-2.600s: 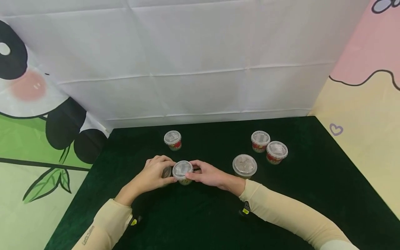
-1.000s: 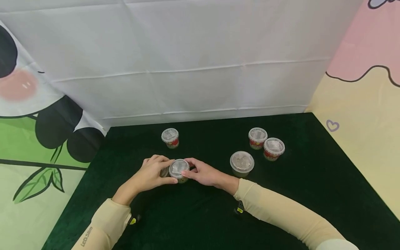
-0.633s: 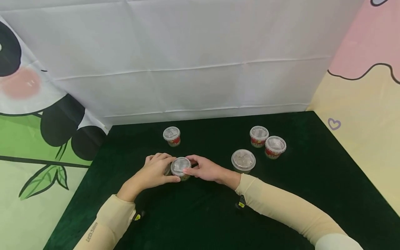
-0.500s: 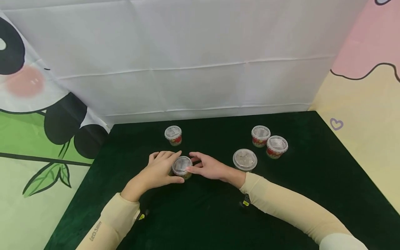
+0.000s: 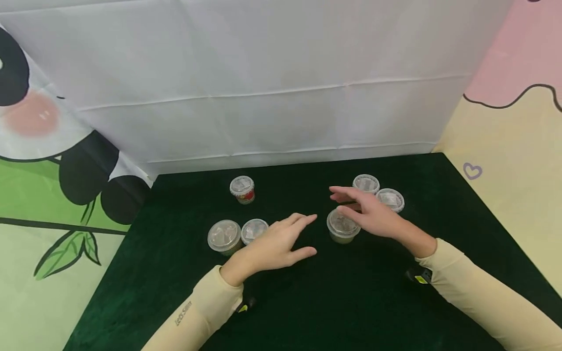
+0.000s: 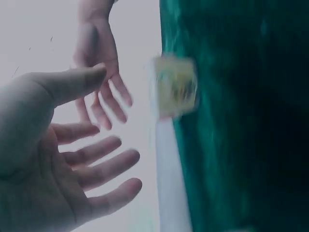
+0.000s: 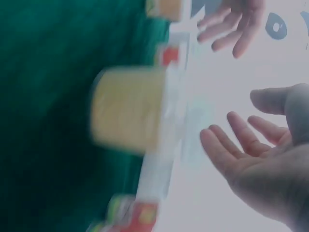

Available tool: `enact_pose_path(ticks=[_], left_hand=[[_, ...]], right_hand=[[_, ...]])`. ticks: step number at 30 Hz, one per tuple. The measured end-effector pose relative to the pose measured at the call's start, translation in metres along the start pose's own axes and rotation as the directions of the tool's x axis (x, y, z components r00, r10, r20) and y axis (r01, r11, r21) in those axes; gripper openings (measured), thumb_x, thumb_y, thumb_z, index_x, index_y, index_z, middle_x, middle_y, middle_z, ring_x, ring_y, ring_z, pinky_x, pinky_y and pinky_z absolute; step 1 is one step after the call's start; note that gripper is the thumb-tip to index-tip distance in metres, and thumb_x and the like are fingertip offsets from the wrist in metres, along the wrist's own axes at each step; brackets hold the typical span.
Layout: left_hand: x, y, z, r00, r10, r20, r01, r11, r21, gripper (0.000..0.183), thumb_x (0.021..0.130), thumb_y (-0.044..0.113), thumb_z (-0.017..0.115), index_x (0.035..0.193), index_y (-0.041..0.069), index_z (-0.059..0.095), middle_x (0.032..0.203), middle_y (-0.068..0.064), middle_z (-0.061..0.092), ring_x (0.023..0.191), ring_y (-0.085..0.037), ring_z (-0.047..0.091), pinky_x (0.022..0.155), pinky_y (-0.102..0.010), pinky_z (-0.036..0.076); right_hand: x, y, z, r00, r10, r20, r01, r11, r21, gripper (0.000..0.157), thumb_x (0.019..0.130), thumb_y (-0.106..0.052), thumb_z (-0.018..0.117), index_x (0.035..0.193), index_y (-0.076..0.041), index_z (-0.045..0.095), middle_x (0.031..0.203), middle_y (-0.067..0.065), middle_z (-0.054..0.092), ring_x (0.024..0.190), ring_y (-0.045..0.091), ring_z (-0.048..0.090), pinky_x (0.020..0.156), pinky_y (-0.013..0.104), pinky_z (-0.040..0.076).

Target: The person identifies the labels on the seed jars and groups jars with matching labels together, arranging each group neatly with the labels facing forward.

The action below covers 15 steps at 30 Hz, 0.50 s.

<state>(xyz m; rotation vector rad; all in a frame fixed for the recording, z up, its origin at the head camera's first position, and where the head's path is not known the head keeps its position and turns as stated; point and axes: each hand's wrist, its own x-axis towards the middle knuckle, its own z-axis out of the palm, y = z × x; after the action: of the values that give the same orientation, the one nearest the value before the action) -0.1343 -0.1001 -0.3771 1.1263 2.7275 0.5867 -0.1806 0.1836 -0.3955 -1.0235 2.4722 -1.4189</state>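
My left hand (image 5: 274, 246), fingers extended, reaches in the air right of two lidded tubs, holding nothing. It partly covers the small tub (image 5: 253, 230), which stands beside a wider tub (image 5: 224, 236). Above the right-hand wide tub (image 5: 342, 228) hovers my right hand (image 5: 373, 214), fingers loosely extended and nothing in them. That tub looks blurred and yellowish in the right wrist view, apart from the right hand (image 7: 270, 169). The left wrist view shows the left hand (image 6: 58, 154) open-palmed, with a blurred tub (image 6: 176, 87) beyond it.
Two small lidded tubs, one farther back (image 5: 366, 182) and one nearer (image 5: 391, 199), stand behind the right hand, partly hidden. Another small tub (image 5: 242, 189) with a red label is at the back left. A white curtain (image 5: 281, 122) hangs behind the dark green tabletop (image 5: 307, 312).
Both hands have released the small tub at the left and moved right. That tub now stands beside the wide tub, which the left hand had hidden. The right hand is now over the other wide tub.
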Motion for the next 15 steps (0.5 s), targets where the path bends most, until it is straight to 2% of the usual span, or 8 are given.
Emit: enact_pose_path(ticks=[3,7,11,15], left_hand=[[0.016,0.007,0.018,0.996,-0.073,0.054,0.076,0.995,-0.057,0.081,0.100,0.045,0.063,0.161,0.010,0.024,0.149,-0.014,0.044,0.121,-0.024,0.060,0.101,-0.039,0.051],[0.031,0.008,0.038,0.979,-0.160,0.124,0.175,0.978,-0.117,0.091,0.099,0.049,0.063,0.162,0.006,0.014,0.156,-0.018,0.036,0.126,-0.026,0.057,0.106,-0.040,0.047],[0.038,0.005,0.048,0.970,-0.182,0.164,0.208,0.964,-0.165,0.094,0.099,0.048,0.063,0.162,0.004,0.009,0.159,-0.019,0.033,0.129,-0.026,0.054,0.110,-0.041,0.043],[0.040,0.004,0.053,0.969,-0.175,0.174,0.206,0.961,-0.183,0.095,0.099,0.049,0.062,0.162,0.003,0.008,0.159,-0.019,0.032,0.129,-0.025,0.052,0.111,-0.041,0.042]], right_hand=[[-0.019,0.015,-0.011,0.999,0.045,-0.010,-0.045,0.999,0.004,0.055,0.105,-0.012,0.058,0.154,-0.003,0.037,0.151,0.019,0.047,0.137,0.036,0.047,0.106,0.056,0.043],[-0.038,0.033,-0.015,0.992,0.127,0.023,-0.128,0.988,0.087,0.062,0.105,-0.015,0.059,0.157,-0.001,0.028,0.160,0.022,0.032,0.142,0.044,0.038,0.107,0.056,0.039],[-0.049,0.047,-0.010,0.981,0.178,0.078,-0.189,0.966,0.178,0.072,0.103,-0.017,0.062,0.160,-0.003,0.020,0.163,0.026,0.021,0.144,0.047,0.031,0.108,0.049,0.040],[-0.055,0.055,-0.002,0.969,0.200,0.142,-0.230,0.941,0.248,0.082,0.101,-0.018,0.066,0.162,-0.007,0.013,0.165,0.026,0.013,0.147,0.047,0.026,0.109,0.044,0.039]])
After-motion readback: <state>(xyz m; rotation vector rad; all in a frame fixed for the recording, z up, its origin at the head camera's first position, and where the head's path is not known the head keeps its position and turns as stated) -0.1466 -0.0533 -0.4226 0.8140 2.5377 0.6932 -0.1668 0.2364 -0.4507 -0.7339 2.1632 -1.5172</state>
